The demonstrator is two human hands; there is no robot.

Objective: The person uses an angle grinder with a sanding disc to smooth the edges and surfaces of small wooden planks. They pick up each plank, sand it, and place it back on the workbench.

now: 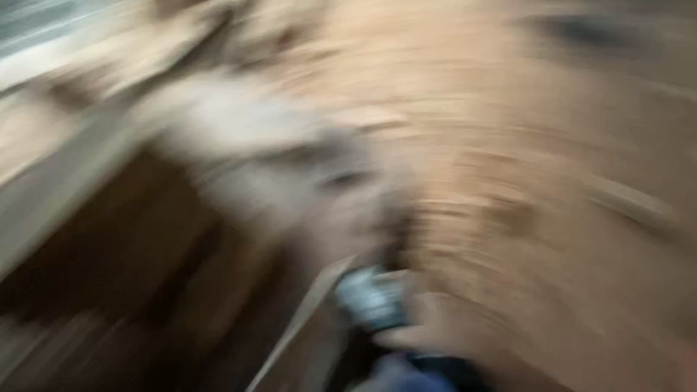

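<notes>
The whole head view is smeared by fast motion. At the bottom centre a hand [435, 327], which I take for my right hand, seems wrapped around a dark, greyish object [370, 297] with a blue part below it; the object's kind is too blurred to tell. My left hand cannot be made out anywhere. A pale, whitish mass [239, 131] lies in the upper left middle, shape unclear.
A light brown, wood-coloured surface [566, 181] fills the right half. A dark brown area [131, 276] lies at the lower left, crossed by pale slanted edges [65, 181]. Nothing else is sharp enough to name.
</notes>
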